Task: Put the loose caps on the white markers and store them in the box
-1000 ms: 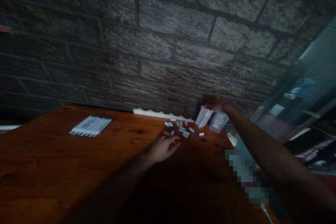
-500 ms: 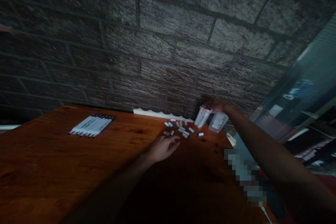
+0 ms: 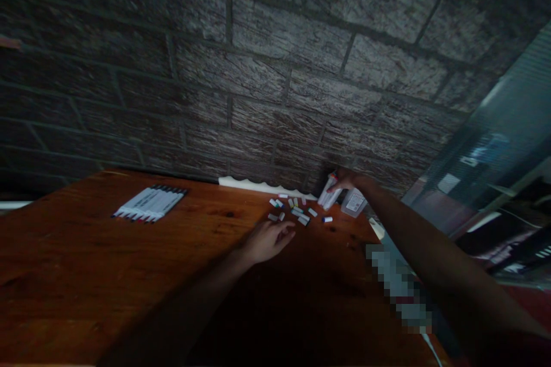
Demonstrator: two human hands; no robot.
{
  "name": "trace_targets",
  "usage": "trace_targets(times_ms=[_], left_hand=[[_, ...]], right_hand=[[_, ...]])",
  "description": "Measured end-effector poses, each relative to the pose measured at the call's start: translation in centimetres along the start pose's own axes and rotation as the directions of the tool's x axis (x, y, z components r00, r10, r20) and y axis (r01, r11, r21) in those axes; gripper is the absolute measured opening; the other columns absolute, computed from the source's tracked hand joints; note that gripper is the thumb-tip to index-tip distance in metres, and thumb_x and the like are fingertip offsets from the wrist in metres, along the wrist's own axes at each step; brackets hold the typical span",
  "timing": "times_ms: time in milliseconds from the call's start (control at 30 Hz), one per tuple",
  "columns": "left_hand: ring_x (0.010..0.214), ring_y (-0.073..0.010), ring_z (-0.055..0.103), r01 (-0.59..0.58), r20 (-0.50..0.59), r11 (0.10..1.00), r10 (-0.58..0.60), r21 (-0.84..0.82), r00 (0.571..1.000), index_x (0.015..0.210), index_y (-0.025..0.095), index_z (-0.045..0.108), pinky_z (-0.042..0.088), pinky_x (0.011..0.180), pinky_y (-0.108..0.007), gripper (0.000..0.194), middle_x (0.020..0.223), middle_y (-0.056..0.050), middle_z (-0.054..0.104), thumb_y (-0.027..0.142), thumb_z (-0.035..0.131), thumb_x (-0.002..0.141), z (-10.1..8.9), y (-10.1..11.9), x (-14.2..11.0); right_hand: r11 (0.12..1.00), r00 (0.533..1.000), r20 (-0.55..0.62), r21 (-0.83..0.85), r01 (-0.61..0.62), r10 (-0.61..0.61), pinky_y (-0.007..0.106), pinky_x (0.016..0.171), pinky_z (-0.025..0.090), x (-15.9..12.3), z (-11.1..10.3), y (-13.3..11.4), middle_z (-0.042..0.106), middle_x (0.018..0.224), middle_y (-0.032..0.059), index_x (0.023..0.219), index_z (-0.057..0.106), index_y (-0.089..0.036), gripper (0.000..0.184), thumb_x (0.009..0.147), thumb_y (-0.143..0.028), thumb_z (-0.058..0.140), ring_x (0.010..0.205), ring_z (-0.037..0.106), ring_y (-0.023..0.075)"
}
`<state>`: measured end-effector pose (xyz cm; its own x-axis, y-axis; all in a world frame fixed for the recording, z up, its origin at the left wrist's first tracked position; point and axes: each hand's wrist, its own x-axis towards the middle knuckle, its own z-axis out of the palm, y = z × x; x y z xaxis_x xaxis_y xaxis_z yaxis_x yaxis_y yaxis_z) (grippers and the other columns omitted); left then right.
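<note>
My right hand (image 3: 352,179) reaches over a clear container of white markers (image 3: 326,199) with colourful ends, near the wall. Its fingers wrap round the upper part and cover most of the coloured ends. Just right of it stands a second clear plastic box (image 3: 353,203) with a white label, partly behind my wrist. My left hand (image 3: 267,241) rests on the table, holding nothing, fingers loosely bent and the thumb apart. Several small white marker caps (image 3: 297,213) with coloured ends lie scattered just beyond its fingertips.
A row of white markers (image 3: 148,203) lies side by side on the wooden table (image 3: 64,264). A white wavy-edged strip (image 3: 258,185) runs along the brick wall (image 3: 275,86). Past the table's right edge are a blurred-out object (image 3: 398,287) and a cable (image 3: 431,350).
My right hand has moved from above the marker container down round its upper part, hiding more of the coloured ends. My left hand has stayed in place.
</note>
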<state>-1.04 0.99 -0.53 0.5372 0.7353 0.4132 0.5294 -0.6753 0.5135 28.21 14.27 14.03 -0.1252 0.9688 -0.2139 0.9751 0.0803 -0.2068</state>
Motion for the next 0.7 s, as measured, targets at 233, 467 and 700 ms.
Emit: trace_targets(times_ms=[233, 467, 700], left_hand=[[0.080, -0.0179, 0.069, 0.011, 0.000, 1.000, -0.011, 0.011, 1.000, 0.117, 0.021, 0.062, 0.050, 0.074, -0.028, 0.033, 0.091, -0.004, 0.075, 0.039, 0.046, 0.094, -0.27, 0.26, -0.02], [0.080, -0.0177, 0.069, 0.001, -0.015, 1.000, -0.001, -0.002, 1.000, 0.116, 0.021, 0.063, 0.050, 0.073, -0.028, 0.033, 0.090, -0.004, 0.075, 0.039, 0.047, 0.094, -0.30, 0.41, -0.08], [0.079, -0.0168, 0.069, -0.004, -0.023, 1.000, 0.005, 0.011, 1.000, 0.115, 0.022, 0.063, 0.050, 0.071, -0.027, 0.032, 0.090, -0.004, 0.074, 0.039, 0.047, 0.094, -0.19, 0.29, -0.11]], right_hand=[[0.999, 1.000, 0.006, -0.031, 0.027, -0.027, 0.029, 0.080, 0.052, 0.85, 0.18, 0.38, 0.074, 0.096, 0.0076, 0.092, 0.072, -0.015, 0.042, 0.055, -0.031, 0.083, 0.089, 0.068, 0.0232], [0.997, 0.998, 0.068, 0.071, -0.001, -0.004, 0.032, 0.071, 0.057, 0.60, 0.19, 0.28, 0.073, 0.100, 0.0099, 0.098, 0.069, -0.016, 0.048, 0.055, -0.030, 0.084, 0.087, 0.068, 0.0242], [0.984, 0.996, 0.092, 0.178, -0.007, -0.009, 0.027, 0.064, 0.059, -0.08, 0.07, 0.16, 0.071, 0.105, 0.0113, 0.107, 0.063, -0.016, 0.058, 0.057, -0.036, 0.085, 0.092, 0.068, 0.0241]])
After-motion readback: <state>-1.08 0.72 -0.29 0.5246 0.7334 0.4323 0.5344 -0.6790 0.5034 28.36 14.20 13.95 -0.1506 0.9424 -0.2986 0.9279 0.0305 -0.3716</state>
